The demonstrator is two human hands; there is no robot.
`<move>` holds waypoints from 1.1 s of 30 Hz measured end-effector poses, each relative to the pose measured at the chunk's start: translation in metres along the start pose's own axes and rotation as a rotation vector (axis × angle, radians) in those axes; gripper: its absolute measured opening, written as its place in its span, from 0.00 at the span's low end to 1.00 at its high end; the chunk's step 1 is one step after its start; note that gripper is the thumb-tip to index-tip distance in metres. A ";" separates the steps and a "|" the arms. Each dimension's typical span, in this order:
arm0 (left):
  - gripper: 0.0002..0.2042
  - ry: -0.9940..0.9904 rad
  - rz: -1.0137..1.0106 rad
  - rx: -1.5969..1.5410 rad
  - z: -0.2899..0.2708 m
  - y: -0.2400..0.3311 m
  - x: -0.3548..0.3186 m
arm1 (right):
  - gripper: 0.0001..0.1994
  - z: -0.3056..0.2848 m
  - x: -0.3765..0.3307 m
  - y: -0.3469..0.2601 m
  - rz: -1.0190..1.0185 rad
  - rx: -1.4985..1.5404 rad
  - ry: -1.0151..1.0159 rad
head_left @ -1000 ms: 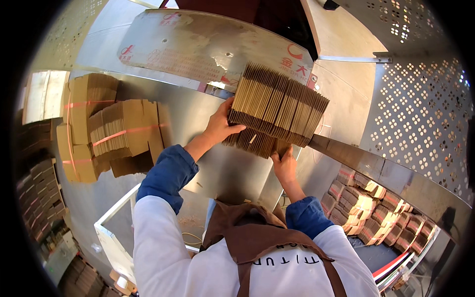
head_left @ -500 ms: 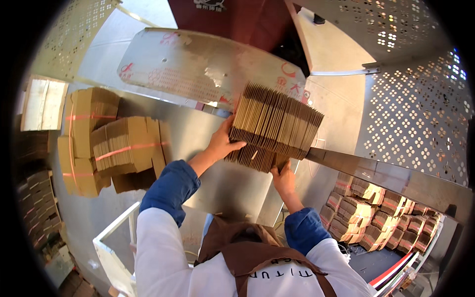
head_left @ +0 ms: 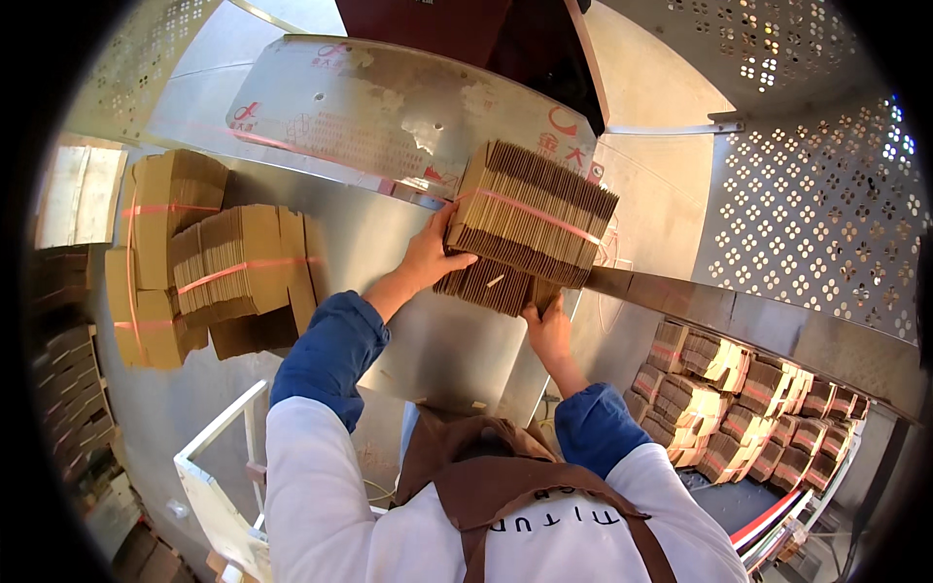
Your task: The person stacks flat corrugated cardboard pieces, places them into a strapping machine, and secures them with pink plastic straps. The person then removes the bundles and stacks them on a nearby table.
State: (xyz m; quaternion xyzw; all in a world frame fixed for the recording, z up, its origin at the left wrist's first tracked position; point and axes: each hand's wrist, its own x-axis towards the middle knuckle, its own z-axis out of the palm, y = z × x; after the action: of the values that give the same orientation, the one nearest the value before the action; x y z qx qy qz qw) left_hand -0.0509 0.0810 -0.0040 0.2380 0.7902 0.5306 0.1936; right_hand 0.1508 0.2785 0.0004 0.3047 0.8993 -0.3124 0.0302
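- Big steel table underneath, and the cardboard stack sits over its far right part; best, I'd judge, to keep it from skidding or twisting.
- The stack itself, ridges packed tight: it lies beyond the right hand and to the right of the left hand, touching both. Even pressure should keep those edges flush.
- Left hand, clamped round the near left corner, thumb in front, fingers along the side: a steady brace, no crushing.
- Right hand, gripping low at the near right, some fingers hidden; matching the left's push looks wise.
- Thin pink strap running across the top: fingers best clear of its line!
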 end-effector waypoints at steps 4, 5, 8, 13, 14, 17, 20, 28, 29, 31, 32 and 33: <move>0.46 -0.022 -0.022 -0.020 -0.001 0.001 0.001 | 0.36 0.000 0.000 -0.001 -0.014 0.032 0.009; 0.45 -0.027 -0.030 -0.015 -0.002 0.004 0.001 | 0.35 -0.001 -0.001 -0.003 -0.002 0.030 0.007; 0.45 -0.040 -0.051 -0.024 -0.005 0.011 0.001 | 0.35 -0.002 -0.001 -0.005 0.022 0.037 0.003; 0.45 -0.037 -0.060 -0.026 -0.002 0.012 0.002 | 0.36 0.002 0.001 -0.002 0.034 0.059 -0.002; 0.45 -0.030 -0.058 -0.021 0.000 0.010 0.002 | 0.36 0.002 0.001 -0.002 0.035 0.054 -0.001; 0.44 -0.008 -0.041 -0.007 0.007 0.006 0.002 | 0.36 0.004 0.002 -0.002 0.030 0.038 0.011; 0.44 -0.016 -0.050 0.003 0.008 0.010 0.004 | 0.36 0.001 0.002 -0.003 0.020 0.028 0.025; 0.47 -0.002 -0.069 0.026 0.011 0.012 0.005 | 0.36 -0.002 0.003 -0.007 0.048 0.034 -0.006; 0.47 0.006 -0.072 0.030 0.012 0.014 0.005 | 0.37 -0.002 0.003 -0.007 0.046 0.041 -0.002; 0.47 0.023 -0.065 0.034 0.013 0.016 0.005 | 0.37 0.000 0.003 -0.006 0.043 0.057 0.005; 0.46 0.032 -0.055 0.033 0.014 0.014 0.004 | 0.37 0.001 0.003 -0.006 0.037 0.058 0.008; 0.46 0.040 -0.045 0.033 0.014 0.013 0.003 | 0.37 0.002 0.003 -0.005 0.031 0.060 0.010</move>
State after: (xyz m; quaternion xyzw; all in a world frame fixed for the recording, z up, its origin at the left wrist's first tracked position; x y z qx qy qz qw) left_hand -0.0434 0.0977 0.0027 0.2125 0.8078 0.5175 0.1858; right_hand 0.1454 0.2763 0.0008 0.3209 0.8848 -0.3370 0.0215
